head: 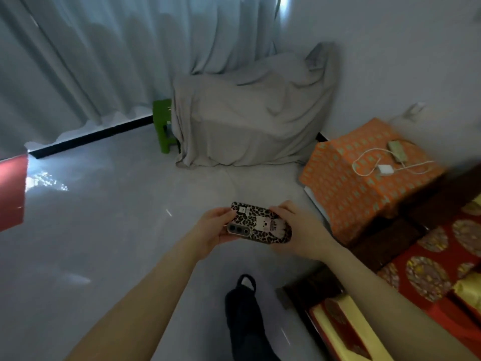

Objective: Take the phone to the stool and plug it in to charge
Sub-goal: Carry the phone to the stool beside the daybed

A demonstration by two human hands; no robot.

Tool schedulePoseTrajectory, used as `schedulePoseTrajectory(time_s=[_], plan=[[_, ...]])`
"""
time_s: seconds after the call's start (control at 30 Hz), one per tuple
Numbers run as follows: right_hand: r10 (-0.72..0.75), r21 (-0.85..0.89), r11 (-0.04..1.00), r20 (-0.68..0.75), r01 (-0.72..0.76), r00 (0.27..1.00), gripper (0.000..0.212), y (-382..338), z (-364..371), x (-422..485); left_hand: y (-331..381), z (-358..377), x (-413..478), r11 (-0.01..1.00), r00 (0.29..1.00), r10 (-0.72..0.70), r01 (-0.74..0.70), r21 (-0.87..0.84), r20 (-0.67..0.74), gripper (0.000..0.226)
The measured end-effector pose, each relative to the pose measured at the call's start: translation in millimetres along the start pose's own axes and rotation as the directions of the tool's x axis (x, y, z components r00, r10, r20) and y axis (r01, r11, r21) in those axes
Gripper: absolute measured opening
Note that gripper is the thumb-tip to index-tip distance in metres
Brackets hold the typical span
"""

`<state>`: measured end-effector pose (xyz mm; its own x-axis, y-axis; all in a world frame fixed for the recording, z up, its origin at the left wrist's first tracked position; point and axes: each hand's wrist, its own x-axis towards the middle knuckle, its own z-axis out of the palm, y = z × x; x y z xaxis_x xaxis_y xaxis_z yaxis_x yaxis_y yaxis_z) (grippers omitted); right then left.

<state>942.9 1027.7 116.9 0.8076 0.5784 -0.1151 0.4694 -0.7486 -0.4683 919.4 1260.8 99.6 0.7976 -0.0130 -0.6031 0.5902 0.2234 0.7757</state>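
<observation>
A phone (260, 223) in a leopard-print case lies sideways, back up, between both hands above the grey floor. My left hand (214, 230) grips its left end and my right hand (302, 227) grips its right end. To the right stands a stool (346, 188) draped in an orange patterned cloth. On it lie a white charger plug (385, 170) with a looping white cable (363, 162) and a pale power strip (397, 150). The cable runs off toward a wall socket (416, 109).
A grey sheet covers a bulky object (250, 121) against the wall, with a green plastic stool (163, 123) beside it. Curtains hang at left. A bed with red and gold bedding (429, 269) fills the lower right. A dark slipper (242, 308) is on the floor.
</observation>
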Motion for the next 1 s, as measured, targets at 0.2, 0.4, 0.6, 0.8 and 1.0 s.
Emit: schedulePoseTrajectory(time_s=[0.2,0.4,0.6,0.8,1.0], plan=[[0.126,0.039,0.992,-0.128,-0.122,0.984,0.086,73.4,-47.0,95.4,92.6,38.4,132.6,0.996,0.994,-0.04,0.031,0.086,0.101,0.017],[0.287,0.023,0.957,-0.218,-0.289,0.933,0.078,135.5,-94.4,163.4,171.9,88.6,247.4,0.972,0.981,-0.097,0.057,0.228,0.168,0.023],[0.504,0.083,0.86,-0.28,-0.503,0.817,0.09,220.0,-130.6,206.3,232.0,169.8,363.2,0.924,0.914,-0.176,0.026,0.381,0.365,0.034],[0.686,0.201,0.716,-0.378,-0.668,0.621,0.091,287.4,-170.4,226.4,285.9,272.1,448.2,0.862,0.815,-0.299,0.009,0.506,0.495,0.031],[0.807,0.273,0.565,-0.381,-0.779,0.451,0.094,355.5,-195.3,210.6,287.9,379.4,505.9,0.78,0.707,-0.437,-0.01,0.626,0.556,0.04]])
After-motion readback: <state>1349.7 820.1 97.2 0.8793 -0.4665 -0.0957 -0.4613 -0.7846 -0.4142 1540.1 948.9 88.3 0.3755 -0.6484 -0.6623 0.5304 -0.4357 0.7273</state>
